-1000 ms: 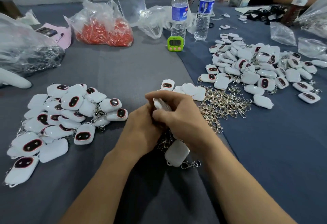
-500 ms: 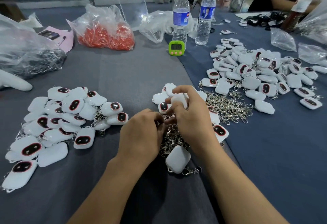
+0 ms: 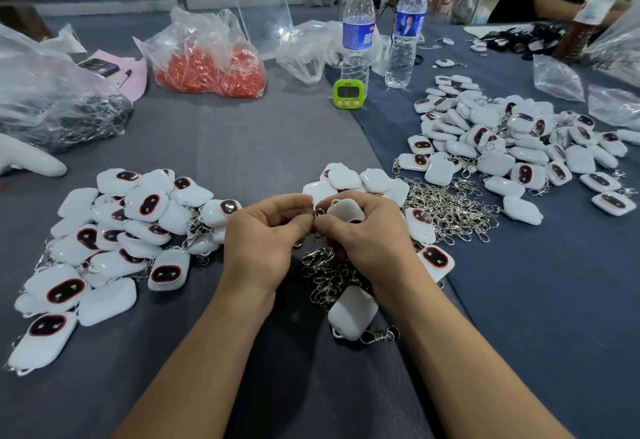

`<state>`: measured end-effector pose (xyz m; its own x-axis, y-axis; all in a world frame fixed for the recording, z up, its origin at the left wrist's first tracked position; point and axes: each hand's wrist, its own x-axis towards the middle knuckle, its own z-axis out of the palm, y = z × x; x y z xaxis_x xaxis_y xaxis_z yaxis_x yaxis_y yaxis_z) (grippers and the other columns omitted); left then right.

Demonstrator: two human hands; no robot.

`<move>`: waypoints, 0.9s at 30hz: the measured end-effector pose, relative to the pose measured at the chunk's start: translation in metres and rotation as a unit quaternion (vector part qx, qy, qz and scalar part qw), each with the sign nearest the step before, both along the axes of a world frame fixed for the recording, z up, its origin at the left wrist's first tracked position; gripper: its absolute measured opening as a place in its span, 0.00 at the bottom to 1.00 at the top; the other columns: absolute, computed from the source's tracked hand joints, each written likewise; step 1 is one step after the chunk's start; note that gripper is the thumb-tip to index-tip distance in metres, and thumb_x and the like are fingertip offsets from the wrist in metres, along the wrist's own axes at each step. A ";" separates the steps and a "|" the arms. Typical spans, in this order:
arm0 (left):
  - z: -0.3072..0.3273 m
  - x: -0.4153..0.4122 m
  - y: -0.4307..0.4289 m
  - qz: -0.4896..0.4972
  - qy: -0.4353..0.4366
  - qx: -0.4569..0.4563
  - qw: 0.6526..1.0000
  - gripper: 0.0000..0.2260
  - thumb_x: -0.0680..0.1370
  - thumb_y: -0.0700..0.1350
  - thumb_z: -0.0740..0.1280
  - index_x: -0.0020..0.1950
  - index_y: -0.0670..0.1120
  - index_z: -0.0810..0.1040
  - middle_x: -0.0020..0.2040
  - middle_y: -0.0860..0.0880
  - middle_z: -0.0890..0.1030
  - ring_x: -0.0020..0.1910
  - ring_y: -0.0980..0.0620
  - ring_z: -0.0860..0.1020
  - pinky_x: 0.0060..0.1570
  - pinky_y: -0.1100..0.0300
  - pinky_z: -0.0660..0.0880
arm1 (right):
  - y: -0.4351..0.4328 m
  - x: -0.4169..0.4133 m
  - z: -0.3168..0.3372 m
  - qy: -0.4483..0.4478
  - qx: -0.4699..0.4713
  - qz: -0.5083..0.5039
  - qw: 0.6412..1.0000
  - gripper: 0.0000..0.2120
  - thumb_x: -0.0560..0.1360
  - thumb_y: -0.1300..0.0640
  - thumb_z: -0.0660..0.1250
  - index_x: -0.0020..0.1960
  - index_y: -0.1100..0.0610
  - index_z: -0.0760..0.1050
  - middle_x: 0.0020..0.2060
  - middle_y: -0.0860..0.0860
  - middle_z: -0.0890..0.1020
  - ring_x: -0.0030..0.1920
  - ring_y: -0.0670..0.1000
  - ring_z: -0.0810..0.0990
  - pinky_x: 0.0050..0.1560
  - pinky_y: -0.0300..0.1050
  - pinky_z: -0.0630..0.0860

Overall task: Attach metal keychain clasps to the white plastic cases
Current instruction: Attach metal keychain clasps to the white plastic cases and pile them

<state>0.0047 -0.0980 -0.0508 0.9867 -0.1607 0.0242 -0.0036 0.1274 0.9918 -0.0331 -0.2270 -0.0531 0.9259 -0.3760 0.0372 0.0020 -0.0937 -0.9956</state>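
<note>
Two bare hands are meeting above a loose heap of silver metal keychain clasps (image 3: 332, 272) on the grey cloth-covered table (image 3: 263, 147): the right hand (image 3: 367, 234) is closing its fingers around a small rounded white plastic case (image 3: 346, 210), while the left hand (image 3: 266, 234) is pinching thumb and forefinger together at the case's corner loop, apparently on a clasp ring largely hidden there. Judging by appearance, the case is handling as a light, rigid, glossy and rather slippery shell, best gripped across its flat faces, whereas the clasp is behaving as a small stiff sprung part, best taken at its ring.
</note>
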 end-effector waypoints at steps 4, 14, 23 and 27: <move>0.001 -0.001 -0.001 0.009 -0.009 0.025 1.000 0.09 0.75 0.34 0.73 0.48 0.48 0.86 0.41 0.49 0.87 0.40 0.54 0.85 0.42 0.65 0.79 | 0.000 -0.001 0.003 -0.011 0.045 -0.013 0.999 0.05 0.71 0.65 0.74 0.40 0.57 0.83 0.29 0.52 0.80 0.29 0.48 0.75 0.29 0.42 0.72; -0.002 0.002 0.001 0.020 -0.034 0.099 0.994 0.09 0.73 0.39 0.76 0.41 0.54 0.87 0.37 0.51 0.87 0.34 0.56 0.82 0.37 0.64 0.79 | -0.006 -0.001 0.011 -0.032 0.149 -0.044 0.987 0.07 0.73 0.69 0.71 0.39 0.59 0.80 0.28 0.55 0.80 0.27 0.51 0.74 0.25 0.39 0.69; 0.005 0.003 0.001 0.107 -0.087 0.007 0.990 0.09 0.72 0.38 0.75 0.39 0.53 0.88 0.36 0.52 0.86 0.36 0.59 0.81 0.39 0.68 0.76 | -0.001 -0.004 0.004 -0.009 -0.237 -0.100 0.966 0.08 0.70 0.61 0.73 0.40 0.48 0.83 0.35 0.39 0.83 0.38 0.41 0.79 0.38 0.35 0.72; 0.011 0.006 0.004 0.166 -0.084 -0.055 0.981 0.09 0.74 0.35 0.72 0.39 0.47 0.85 0.33 0.51 0.84 0.33 0.58 0.79 0.37 0.68 0.75 | 0.019 -0.008 0.009 -0.053 -0.304 0.026 0.951 0.16 0.73 0.65 0.66 0.50 0.47 0.85 0.45 0.44 0.86 0.46 0.43 0.82 0.49 0.37 0.76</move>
